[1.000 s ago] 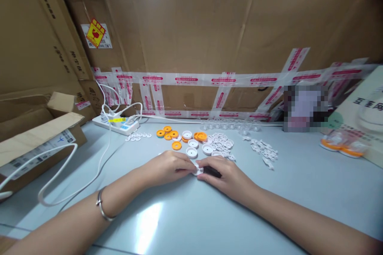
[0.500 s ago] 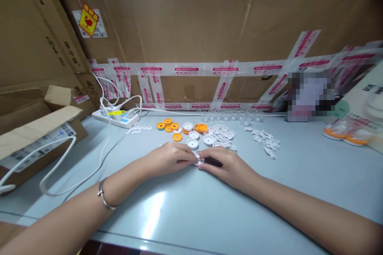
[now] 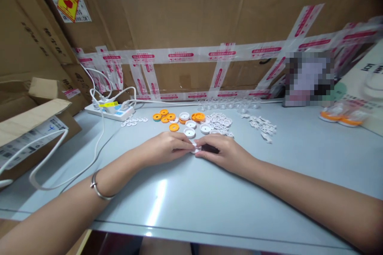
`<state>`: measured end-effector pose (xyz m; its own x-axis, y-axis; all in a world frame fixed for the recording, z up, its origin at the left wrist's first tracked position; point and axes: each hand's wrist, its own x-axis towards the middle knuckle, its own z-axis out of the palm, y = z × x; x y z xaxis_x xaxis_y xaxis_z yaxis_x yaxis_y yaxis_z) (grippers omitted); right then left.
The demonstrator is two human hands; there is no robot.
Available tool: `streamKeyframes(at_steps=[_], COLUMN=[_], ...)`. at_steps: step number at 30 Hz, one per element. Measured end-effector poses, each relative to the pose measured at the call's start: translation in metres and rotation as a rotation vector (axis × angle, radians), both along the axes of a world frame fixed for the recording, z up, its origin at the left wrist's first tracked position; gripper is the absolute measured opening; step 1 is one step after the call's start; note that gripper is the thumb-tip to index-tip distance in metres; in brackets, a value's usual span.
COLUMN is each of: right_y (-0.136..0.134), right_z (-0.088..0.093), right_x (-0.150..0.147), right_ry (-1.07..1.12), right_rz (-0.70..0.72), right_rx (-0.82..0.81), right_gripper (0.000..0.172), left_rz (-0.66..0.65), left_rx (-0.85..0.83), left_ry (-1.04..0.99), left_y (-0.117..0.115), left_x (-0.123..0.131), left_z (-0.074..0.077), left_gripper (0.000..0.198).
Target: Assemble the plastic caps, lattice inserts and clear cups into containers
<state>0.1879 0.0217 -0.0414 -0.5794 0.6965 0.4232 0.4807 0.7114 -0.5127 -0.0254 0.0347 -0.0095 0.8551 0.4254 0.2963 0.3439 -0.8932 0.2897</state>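
Note:
Between my two hands, low over the grey table, is a small round white plastic part, mostly covered by fingers. My left hand pinches its left side with the fingertips. My right hand grips it from the right, thumb below and fingers above. Just beyond the hands lie white round caps and orange rings. A heap of white openwork plastic pieces sits behind my right hand, partly hidden by it.
Small white discs lie near a power strip with white cables. Clear plastic cups line the back. More white pieces and orange-based clear parts are at right. An opened cardboard box stands left.
The camera view has tilted down a little, so everything sits higher in the picture. Both hands still hold the white part in nearly the same place.

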Motion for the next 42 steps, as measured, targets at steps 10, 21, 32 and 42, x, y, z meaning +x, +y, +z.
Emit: streamKeyframes(at_steps=[10,21,32,42], right_y=[-0.002,-0.007,-0.005,-0.004], right_z=[0.001,0.001,-0.003,-0.004], right_x=[-0.002,-0.005,-0.004,0.000], right_ry=[-0.022,-0.015,-0.003,-0.003], right_rz=[-0.029,-0.042,0.011,-0.067], right_rx=[0.040,0.127,0.109,0.033], right_gripper=[0.018,0.016,0.012,0.019], left_rz=[0.030,0.053,0.072,0.031], left_rx=[0.058,0.188,0.159,0.146], left_ry=[0.023,0.070,0.087,0.105], left_y=[-0.004,-0.015,-0.017,-0.012], left_x=[0.000,0.001,0.001,0.000], left_z=[-0.002,-0.003,-0.009,-0.009], left_gripper=[0.022,0.023,0.026,0.028])
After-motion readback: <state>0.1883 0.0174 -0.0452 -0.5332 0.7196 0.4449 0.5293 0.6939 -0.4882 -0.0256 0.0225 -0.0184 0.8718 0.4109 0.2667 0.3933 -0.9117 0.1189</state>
